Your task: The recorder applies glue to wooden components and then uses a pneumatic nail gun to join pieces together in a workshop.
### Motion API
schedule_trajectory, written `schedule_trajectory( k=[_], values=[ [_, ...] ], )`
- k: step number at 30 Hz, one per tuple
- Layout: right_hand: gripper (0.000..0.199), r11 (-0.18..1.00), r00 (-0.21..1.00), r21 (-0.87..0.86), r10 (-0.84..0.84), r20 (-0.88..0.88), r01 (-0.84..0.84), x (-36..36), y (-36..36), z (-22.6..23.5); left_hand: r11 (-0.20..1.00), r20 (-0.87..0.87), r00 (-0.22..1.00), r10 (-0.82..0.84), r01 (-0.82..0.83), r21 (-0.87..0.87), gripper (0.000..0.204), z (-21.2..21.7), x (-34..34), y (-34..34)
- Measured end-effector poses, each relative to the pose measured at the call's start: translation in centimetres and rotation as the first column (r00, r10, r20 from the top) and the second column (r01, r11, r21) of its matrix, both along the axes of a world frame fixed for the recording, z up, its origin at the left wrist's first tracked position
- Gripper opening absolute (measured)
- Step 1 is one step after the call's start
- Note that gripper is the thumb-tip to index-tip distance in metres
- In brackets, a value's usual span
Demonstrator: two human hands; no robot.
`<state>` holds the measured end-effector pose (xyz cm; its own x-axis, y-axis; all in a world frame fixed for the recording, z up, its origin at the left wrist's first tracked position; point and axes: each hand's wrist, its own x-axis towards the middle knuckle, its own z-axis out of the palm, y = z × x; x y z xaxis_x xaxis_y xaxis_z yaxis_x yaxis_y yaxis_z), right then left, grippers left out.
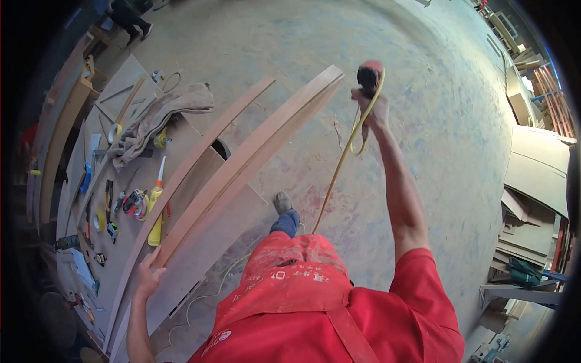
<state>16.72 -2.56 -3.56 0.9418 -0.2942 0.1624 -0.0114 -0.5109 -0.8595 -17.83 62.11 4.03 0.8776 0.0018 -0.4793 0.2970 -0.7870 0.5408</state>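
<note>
My left hand (pixel 149 273) is closed round the near part of a long curved wooden piece (pixel 242 154), its fingers on the edge. The piece arcs away from me over the worktable (pixel 224 215). Stretched far forward, my right hand (pixel 375 109) holds a red-and-black power tool (pixel 370 74) above the floor, apart from the wood. A yellow hose (pixel 339 169) hangs from the tool in a loop and runs back toward my body. The tool's exact kind is hard to make out. Left of the held piece lies a second, thinner curved wooden strip (pixel 200 148).
On the table's left side lie a yellow bottle with a nozzle (pixel 156 215), a grey cloth (pixel 160 118), tape rolls (pixel 98 221) and several hand tools. Wooden panels (pixel 538 166) are stacked at the right. A person's legs (pixel 128 21) show at the far left.
</note>
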Motion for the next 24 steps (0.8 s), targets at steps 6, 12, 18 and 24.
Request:
schedule_trajectory(
  k=[6, 12, 18, 24],
  values=[
    [0.033, 0.988, 0.993, -0.128, 0.081, -0.087, -0.092, 6.2, 0.4, 1.7, 0.998, -0.014, 0.999, 0.046, -0.045, 0.044, 0.074, 0.6, -0.2, -0.8],
    [0.032, 0.985, 0.990, -0.115, 0.124, -0.068, -0.131, 8.1, 0.6, 0.6, 0.994, 0.002, 1.000, 0.030, -0.030, 0.107, 0.073, -0.2, -0.8, -0.3],
    [0.031, 0.992, 0.962, -0.009, 0.120, -0.245, -0.126, 8.2, 0.3, 1.0, 0.985, 0.018, 0.999, 0.031, -0.034, 0.167, 0.076, -0.2, -1.7, 0.0],
    [0.029, 0.986, 0.986, 0.011, 0.163, 0.043, -0.164, 8.3, -0.2, -1.7, 0.965, -0.025, 0.987, 0.157, -0.148, 0.215, 0.080, 1.8, 2.9, -6.5]
  ],
)
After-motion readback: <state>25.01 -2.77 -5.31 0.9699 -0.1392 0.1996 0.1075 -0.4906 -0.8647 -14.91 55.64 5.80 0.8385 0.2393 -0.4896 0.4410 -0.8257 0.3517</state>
